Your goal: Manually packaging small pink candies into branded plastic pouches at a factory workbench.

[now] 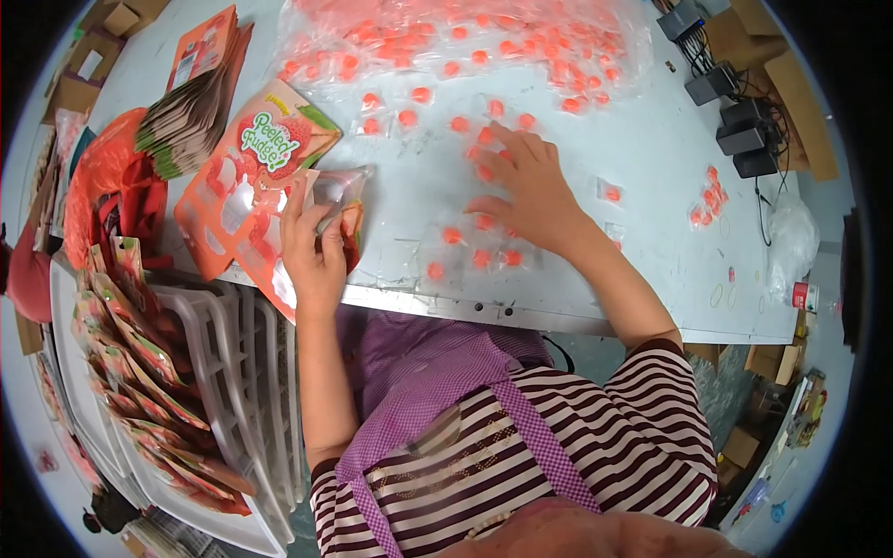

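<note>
My left hand (313, 249) is closed on the edge of a red printed candy pouch (350, 229), whose mouth gapes and shows a clear, shiny inside. Beneath it lie more flat pouches (228, 191) with a strawberry-like print, reaching over the table's near edge. My right hand (530, 191) has its fingers spread above the tabletop, their tips at a small group of individually wrapped red candies (485, 136). Closer to me, just left of that wrist, sits another group of wrapped candies (481, 259). Whether the right fingertips touch any candy is hard to see.
A big clear bag of wrapped candies (446, 42) spreads across the far side. Stacked pouches (191, 112) stand far left, above a tray of filled-looking pouches (153, 372). Black power adapters (744, 130) and a cardboard box (800, 112) line the right edge.
</note>
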Motion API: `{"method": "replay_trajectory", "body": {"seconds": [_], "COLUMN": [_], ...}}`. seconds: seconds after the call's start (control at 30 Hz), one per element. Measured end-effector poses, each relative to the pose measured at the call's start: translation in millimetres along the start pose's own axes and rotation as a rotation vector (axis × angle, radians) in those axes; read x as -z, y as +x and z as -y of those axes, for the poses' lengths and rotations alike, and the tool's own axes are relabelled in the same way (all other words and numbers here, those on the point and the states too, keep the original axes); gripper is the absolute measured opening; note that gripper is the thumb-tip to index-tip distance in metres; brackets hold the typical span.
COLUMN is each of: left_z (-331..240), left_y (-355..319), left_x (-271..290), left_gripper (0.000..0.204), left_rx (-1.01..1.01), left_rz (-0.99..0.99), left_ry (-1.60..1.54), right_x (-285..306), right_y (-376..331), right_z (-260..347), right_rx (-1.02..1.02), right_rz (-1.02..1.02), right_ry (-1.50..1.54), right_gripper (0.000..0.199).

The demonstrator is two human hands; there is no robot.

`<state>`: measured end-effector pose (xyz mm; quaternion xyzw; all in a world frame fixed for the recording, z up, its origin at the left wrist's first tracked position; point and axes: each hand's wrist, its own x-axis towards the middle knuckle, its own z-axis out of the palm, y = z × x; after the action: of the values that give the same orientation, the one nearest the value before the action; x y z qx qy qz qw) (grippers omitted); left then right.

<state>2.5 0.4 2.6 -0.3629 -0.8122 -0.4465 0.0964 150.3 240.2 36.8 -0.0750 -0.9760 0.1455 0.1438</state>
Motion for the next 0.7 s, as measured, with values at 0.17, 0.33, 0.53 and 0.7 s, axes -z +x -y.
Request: {"method": "replay_trajectory", "body": {"seconds": [0.17,0.33,0.53,0.7], "left_z": [0,-2,0,-1], "left_y": [0,1,1,2], "left_x": [-1,1,0,1], "left_gripper": [0.015,0.014,0.015,0.015], "left_rx": [-0.014,0.008,-0.006,-0.009], "left_rz": [-0.005,0.002,0.004,0.006], "left_ry": [-0.005,-0.012,-0.007,-0.010], "right_x": [-5,-5,4,8], "right_y": [2,-8,1,0], "right_z": [-1,-3,-41,-51], "right_rx": [-0.030,-0.004,-0.108,-0.162], "right_rz": [0.130,0.172,-0.095,0.082], "right_ry": [-0.019,-0.025,-0.086,-0.003], "right_gripper": [0.051,0.050,0.042,0.035]}}
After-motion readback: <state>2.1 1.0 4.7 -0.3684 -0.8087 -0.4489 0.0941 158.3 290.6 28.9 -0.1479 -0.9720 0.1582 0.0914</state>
